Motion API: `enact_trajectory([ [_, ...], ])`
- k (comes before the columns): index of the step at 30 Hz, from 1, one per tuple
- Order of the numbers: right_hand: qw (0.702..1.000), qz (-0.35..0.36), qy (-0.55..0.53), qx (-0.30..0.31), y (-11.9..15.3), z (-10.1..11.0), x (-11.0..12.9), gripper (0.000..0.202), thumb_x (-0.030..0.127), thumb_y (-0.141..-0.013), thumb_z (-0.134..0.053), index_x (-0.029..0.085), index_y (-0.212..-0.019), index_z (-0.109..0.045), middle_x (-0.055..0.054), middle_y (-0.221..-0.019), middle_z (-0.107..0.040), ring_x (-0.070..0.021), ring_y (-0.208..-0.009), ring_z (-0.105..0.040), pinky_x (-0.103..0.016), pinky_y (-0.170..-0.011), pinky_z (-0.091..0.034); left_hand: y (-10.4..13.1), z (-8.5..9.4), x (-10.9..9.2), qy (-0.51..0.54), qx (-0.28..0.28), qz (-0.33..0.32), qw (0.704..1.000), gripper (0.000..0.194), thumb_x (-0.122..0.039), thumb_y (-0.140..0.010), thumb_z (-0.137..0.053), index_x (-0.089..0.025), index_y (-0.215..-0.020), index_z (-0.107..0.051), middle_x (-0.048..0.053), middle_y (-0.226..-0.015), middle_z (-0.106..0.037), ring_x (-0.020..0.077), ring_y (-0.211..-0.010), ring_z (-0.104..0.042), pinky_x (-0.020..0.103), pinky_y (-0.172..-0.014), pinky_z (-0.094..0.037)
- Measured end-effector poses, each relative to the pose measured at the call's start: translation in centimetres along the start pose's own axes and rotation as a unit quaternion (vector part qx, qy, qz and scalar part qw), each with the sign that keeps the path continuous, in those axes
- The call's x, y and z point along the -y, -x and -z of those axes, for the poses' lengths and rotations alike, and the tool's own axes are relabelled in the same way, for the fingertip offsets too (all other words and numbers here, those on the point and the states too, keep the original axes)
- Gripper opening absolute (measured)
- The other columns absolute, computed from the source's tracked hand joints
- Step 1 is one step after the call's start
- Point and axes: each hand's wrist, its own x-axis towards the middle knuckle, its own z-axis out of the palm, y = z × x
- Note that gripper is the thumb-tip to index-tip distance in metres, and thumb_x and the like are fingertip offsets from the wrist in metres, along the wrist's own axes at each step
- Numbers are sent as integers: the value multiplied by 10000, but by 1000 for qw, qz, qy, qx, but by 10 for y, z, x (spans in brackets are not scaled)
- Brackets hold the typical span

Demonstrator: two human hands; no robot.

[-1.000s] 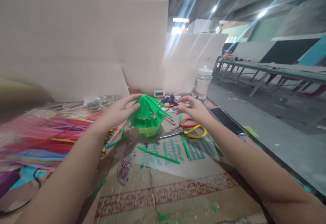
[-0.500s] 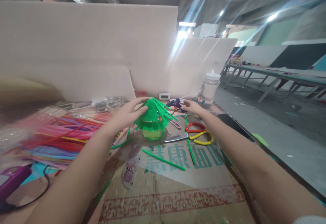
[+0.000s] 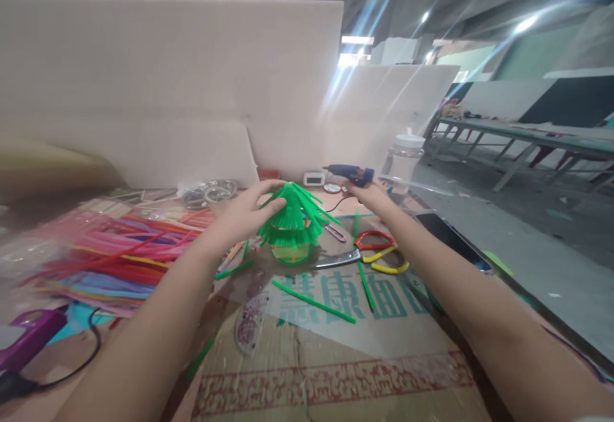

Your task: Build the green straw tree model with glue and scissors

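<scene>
A small round model with a pointed roof of green strips [image 3: 291,224] stands upright on the cardboard. My left hand [image 3: 259,208] is at the roof's left side, thumb and fingers curved round its top. Held up behind and right of the model is a blue glue gun [image 3: 349,172], gripped in my right hand [image 3: 367,193], its nozzle pointing left. Scissors with red and yellow handles [image 3: 378,252] lie in front of my right hand, blades towards the model. One loose green strip [image 3: 314,301] rests nearer to me; another [image 3: 365,286] lies beneath the scissors.
Colourful pipe cleaners [image 3: 125,249] are heaped at the left, with a purple power strip [image 3: 33,339] nearer me. A protractor [image 3: 252,325] lies on the cardboard. At the right are a phone [image 3: 451,240] and a clear bottle [image 3: 403,160]; a small white clock [image 3: 313,179] stands at the back.
The glue gun has been lifted off the table in my right hand. My left hand stays at the green roof. The view has shifted slightly.
</scene>
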Motion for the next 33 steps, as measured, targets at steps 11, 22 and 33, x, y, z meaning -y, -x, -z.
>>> enact_trajectory([
  [11, 989, 124, -73, 35, 85, 20, 81, 226, 431, -787, -655, 209, -797, -616, -31, -747, -643, -198, -714, -611, -333, -698, -499, 3, 0, -9, -16, -6, 18, 1000, 448, -476, -890, -535, -205, -1245, -567, 89, -1321, -601, 265, -1234, -546, 411, -1059, -418],
  [22, 988, 117, 85, 50, 97, 17, 91, 232, 413, -752, -702, 201, -748, -609, -7, -716, -597, -160, -662, -529, -266, -593, -357, 3, -1, -13, -44, 0, 12, 999, 469, -490, -901, -506, -198, -1266, -541, 80, -1319, -600, 264, -1211, -563, 404, -1032, -452],
  [33, 977, 126, 161, 56, 97, 15, 89, 219, 418, -795, -675, 209, -776, -615, -7, -748, -612, -152, -675, -524, -260, -598, -306, 4, -2, -15, -47, -2, 2, 999, 440, -462, -905, -513, -193, -1252, -547, 79, -1296, -613, 257, -1193, -576, 403, -1025, -458],
])
